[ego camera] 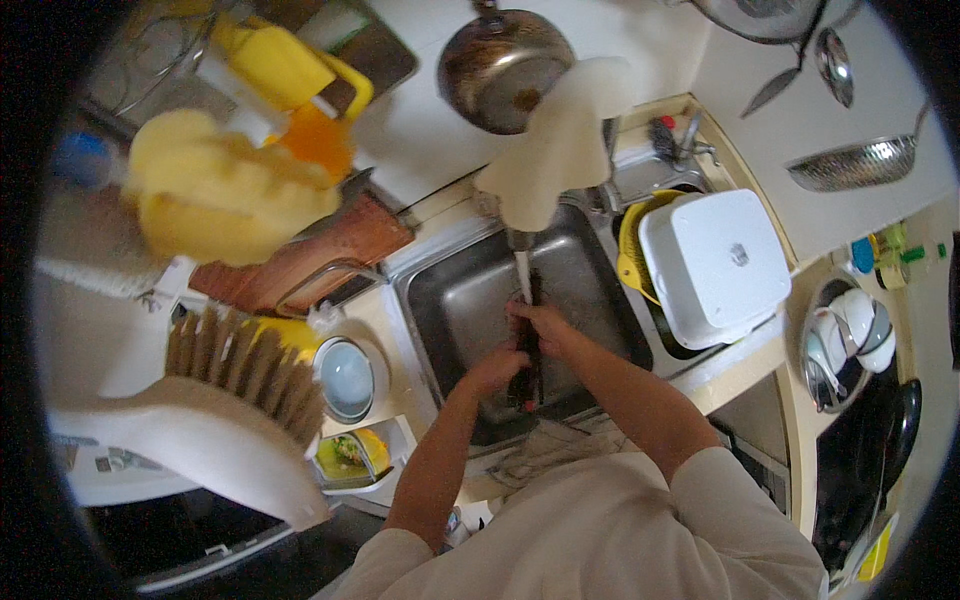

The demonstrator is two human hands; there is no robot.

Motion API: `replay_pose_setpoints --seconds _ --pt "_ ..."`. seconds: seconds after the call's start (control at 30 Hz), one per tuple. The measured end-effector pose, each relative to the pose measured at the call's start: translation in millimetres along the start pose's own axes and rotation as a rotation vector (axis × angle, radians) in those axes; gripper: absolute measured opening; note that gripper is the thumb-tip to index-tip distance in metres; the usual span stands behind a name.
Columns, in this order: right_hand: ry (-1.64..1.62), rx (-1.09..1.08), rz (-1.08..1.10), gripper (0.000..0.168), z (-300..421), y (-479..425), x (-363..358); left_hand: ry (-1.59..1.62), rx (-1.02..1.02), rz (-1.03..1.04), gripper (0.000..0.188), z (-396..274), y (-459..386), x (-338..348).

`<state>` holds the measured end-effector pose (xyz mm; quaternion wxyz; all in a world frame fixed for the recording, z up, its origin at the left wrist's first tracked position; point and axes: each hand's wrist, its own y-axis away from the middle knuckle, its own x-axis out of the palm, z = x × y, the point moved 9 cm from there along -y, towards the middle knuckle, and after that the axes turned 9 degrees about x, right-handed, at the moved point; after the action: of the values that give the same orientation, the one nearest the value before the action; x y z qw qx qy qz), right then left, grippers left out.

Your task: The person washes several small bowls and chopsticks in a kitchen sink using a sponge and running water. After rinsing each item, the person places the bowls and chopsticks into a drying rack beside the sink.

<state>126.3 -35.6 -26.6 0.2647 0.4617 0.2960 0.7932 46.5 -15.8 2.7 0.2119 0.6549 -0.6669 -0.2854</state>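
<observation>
Both my hands are inside a stainless-steel sink basin (465,292), under a running faucet (519,238). A stream of water (524,276) falls beside my right hand (546,326), which grips the upper part of a long dark utensil (523,390). Lower on the same utensil, my left hand (495,369) has its fingers closed around it. A small red spot shows at the utensil's near end. My fingers cover much of it, so its exact kind cannot be told.
Right of the basin, an upturned white plastic tub (712,270) rests over a yellow colander (636,247). A blurred scrub brush (240,375), a yellow spongy item (232,195) and a cream-coloured item (562,135) loom close overhead. Bowls (345,379) stand left; a saucepan (502,71) hangs beyond.
</observation>
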Motion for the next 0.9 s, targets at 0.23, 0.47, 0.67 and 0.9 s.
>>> replay_pose_setpoints --seconds 0.23,0.47,0.67,0.9 --pt "-0.329 -0.022 -0.205 0.017 6.5 -16.0 -27.5 -0.286 0.149 -0.642 0.048 -18.5 47.5 -31.9" --pt "-0.14 -0.085 -0.117 0.021 2.3 -40.8 -26.1 0.726 0.39 -1.105 0.024 59.1 159.6 -82.9" --pt "0.043 -0.037 -0.26 0.024 -4.6 -41.0 -21.7 1.285 0.272 -1.095 0.05 130.0 241.9 -124.9" --pt "-0.226 -0.209 -0.15 0.027 10.6 -48.4 -57.9 0.98 0.054 -1.144 0.027 163.4 223.8 -180.5"
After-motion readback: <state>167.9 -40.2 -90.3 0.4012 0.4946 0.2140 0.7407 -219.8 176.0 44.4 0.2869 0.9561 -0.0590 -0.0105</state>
